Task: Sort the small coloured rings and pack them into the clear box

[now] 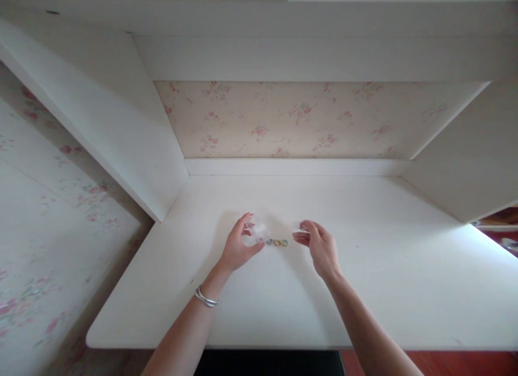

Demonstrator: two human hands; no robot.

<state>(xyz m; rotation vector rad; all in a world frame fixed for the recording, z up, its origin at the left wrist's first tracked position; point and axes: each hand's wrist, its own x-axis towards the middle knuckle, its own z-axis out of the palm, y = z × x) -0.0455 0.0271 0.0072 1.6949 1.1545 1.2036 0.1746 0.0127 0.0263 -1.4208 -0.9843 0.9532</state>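
Observation:
My left hand [239,245] curves its fingers and thumb around a small clear plastic container [258,233], just above the desk. In my right hand [321,247], a small clear piece [298,226] is pinched between thumb and fingers; it may be a lid, but its shape is hard to make out. Between the hands, small round coin-like or ring-like pieces lie in a row on the desk: a grey one [269,241], a gold-coloured one [277,243] and a paler one [285,243]. The grey one is close to the left thumb tip.
The white desk [364,289] has side panels on the left [101,101] and right [465,149]. A white shelf [283,57] overhangs its back, with floral wallpaper [299,117] behind. Something black [267,362] stands below the front edge.

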